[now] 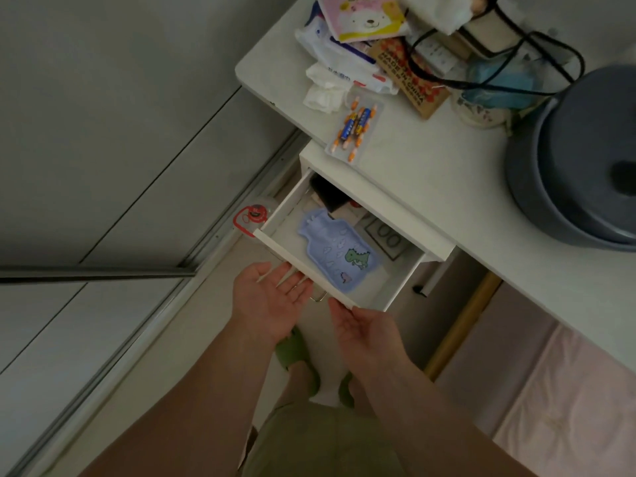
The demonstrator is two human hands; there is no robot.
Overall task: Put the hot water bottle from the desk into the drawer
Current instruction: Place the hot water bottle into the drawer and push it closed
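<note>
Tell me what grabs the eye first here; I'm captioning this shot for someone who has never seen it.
The blue hot water bottle with a green dinosaur lies flat in the open drawer, at the picture's centre. Both hands, left and right, are open, palms up, at the drawer's front edge. Behind, the desk carries clutter and a big grey pot at right.

Open drawer (275, 215) top, clear from above; desk (430, 187) overhanging its rear.

Dim, flat indoor light, soft shadows, slight overall blur, and wide-angle bending at the edges.
</note>
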